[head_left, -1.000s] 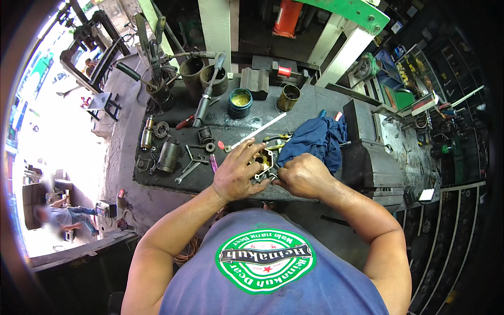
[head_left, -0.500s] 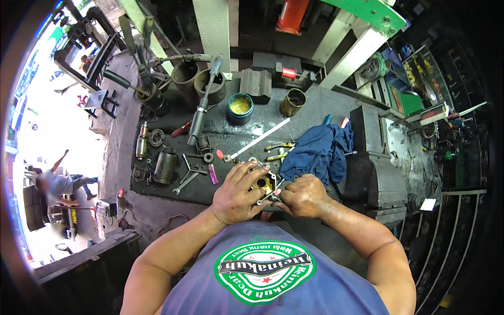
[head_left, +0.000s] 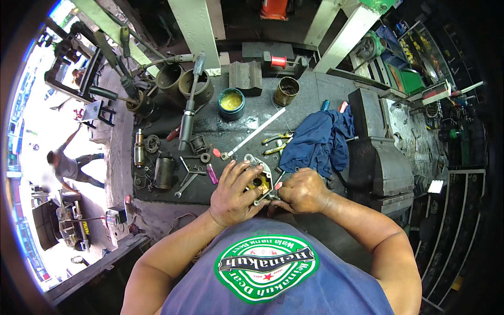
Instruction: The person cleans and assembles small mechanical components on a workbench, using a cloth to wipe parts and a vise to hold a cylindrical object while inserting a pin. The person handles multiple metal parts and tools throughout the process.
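My left hand (head_left: 235, 193) grips a small metal housing (head_left: 265, 176) with greasy yellow inside, near the bench's front edge. Close against its right side, my right hand (head_left: 302, 191) is closed, fingers curled on a small part or tool that I cannot make out. Just beyond lie a blue rag (head_left: 317, 142), yellow-handled pliers (head_left: 275, 144) and a long white strip (head_left: 254, 131). To the left are a pink lighter (head_left: 211, 174), wrenches (head_left: 186, 184) and a metal cylinder (head_left: 165, 173).
Behind stand a blue tub of yellow grease (head_left: 231, 104), a brass-coloured can (head_left: 286, 92), cylinders holding tools (head_left: 194, 86) and a heavy tool (head_left: 186, 128) lying across the bench (head_left: 252, 84). A dark vise (head_left: 378, 173) is right. A co-worker (head_left: 73, 165) is at far left.
Both hands have come slightly nearer my body with the housing, still closed round it. The view has shifted a little. The co-worker at the left has moved, now leaning with an arm outstretched.
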`<control>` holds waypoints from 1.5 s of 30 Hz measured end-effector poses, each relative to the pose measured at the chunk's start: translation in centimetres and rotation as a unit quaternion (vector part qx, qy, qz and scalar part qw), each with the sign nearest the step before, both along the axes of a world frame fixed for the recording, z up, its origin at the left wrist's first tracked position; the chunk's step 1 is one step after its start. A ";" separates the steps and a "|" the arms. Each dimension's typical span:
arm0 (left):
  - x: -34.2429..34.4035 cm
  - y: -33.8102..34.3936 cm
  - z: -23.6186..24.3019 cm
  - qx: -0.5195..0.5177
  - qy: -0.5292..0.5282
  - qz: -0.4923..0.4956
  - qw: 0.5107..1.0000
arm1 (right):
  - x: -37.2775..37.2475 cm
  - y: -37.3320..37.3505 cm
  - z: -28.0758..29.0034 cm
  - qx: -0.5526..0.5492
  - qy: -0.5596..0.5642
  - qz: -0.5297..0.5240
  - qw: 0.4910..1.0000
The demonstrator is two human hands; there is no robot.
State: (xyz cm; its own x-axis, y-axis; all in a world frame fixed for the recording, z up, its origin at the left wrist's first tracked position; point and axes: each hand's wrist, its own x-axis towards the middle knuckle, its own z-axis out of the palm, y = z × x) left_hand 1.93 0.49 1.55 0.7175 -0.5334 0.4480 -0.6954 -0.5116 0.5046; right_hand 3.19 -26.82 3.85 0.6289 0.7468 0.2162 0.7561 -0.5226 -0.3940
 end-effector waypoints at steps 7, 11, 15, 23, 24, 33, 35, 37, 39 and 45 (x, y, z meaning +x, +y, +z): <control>-0.8 0.3 -0.5 -0.027 -0.029 0.031 0.999 | -1.5 -0.7 2.3 -0.101 -0.018 -0.001 0.995; -2.2 0.0 -0.9 -0.025 0.027 0.116 0.993 | -0.7 -5.5 -0.7 0.026 0.227 -0.242 0.943; -3.5 -0.5 -1.5 -0.026 0.033 0.155 0.987 | 4.9 -9.9 -7.5 0.109 0.315 -0.489 0.806; -6.0 -0.1 -2.5 0.034 0.054 0.202 0.977 | 9.9 -11.2 -12.6 -0.042 0.114 -0.448 0.886; -6.2 -0.1 -2.6 0.037 0.057 0.199 0.978 | 9.6 -11.7 -13.0 -0.125 0.114 -0.477 0.862; -6.2 -0.6 -3.4 -0.040 0.039 0.207 0.977 | 5.5 -15.8 -12.2 0.259 -0.179 -0.434 0.844; -6.2 -0.7 -3.2 -0.036 0.042 0.211 0.976 | 4.3 -13.2 -6.7 0.428 -0.124 -0.377 0.812; -6.0 -0.7 -3.0 -0.040 0.069 0.197 0.977 | 2.4 -8.5 -1.6 0.499 -0.038 -0.283 0.818; -5.9 -0.6 -2.7 -0.031 0.071 0.208 0.975 | -0.3 -3.4 2.2 0.422 -0.049 -0.206 0.881; -5.6 -1.0 -2.9 -0.086 0.028 0.185 0.979 | -4.5 6.1 4.5 -0.083 -0.039 -0.117 0.989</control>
